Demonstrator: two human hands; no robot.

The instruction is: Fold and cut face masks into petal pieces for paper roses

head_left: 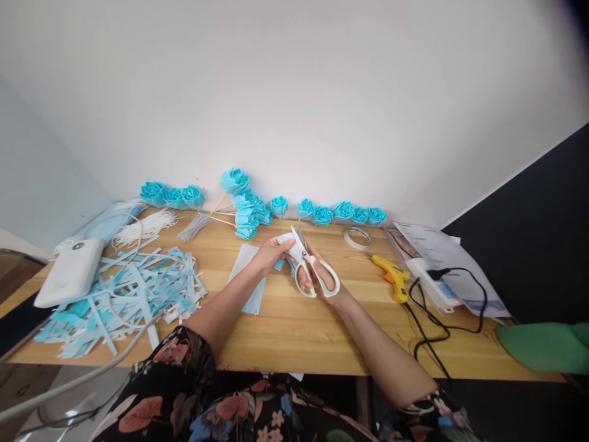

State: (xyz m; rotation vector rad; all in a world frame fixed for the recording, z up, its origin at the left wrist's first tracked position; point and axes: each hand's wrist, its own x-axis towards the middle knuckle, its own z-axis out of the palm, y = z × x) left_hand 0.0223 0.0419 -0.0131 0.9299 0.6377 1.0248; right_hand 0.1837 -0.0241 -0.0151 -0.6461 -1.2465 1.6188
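Head view has the left hand's grip pinching a pale blue piece above the table, while the right hand's grip is curled through the handles of white scissors, their blades slightly parted beside that piece. Under the left forearm lies a flat blue sheet; a yellow glue gun rests to the right, cut strips to the left.

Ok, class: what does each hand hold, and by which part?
Right hand: scissors, by the white handles. Left hand: light-blue piece, pinched at its near side.
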